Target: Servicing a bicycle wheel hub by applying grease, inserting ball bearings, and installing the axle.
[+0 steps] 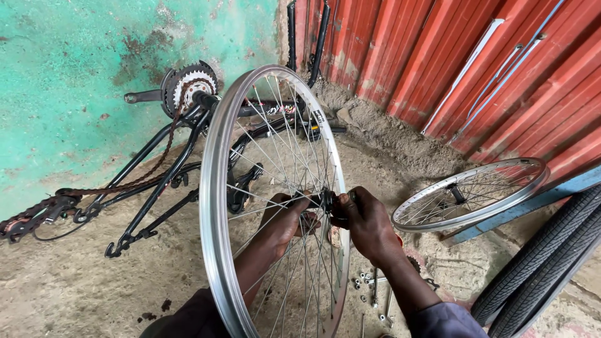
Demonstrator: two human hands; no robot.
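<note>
I hold the bare bike wheel [216, 188] up between my arms. My left hand [289, 219] and right hand [366, 224] are both closed tight on its hub [324, 201]. I think I'm fixing the axle; next I must turn it gently.

I see the bare spoked metal wheel rim [216, 206] standing upright in the middle before me, my left hand [285, 219] reaching through its spokes to the hub [320, 201] and my right hand [369, 225] touching the hub's other end from the right. Behind and left of it the stripped bicycle frame with chain and sprocket [163, 166] lies on the dirt floor [69, 275] against the plastered wall [75, 62]. To the right a second spoked rim [469, 194] lies tilted before the corrugated sheet wall [438, 50], two rubber tyres [538, 263] stand at the far right, and small nuts and bolts [369, 285] lie below my right hand.
</note>
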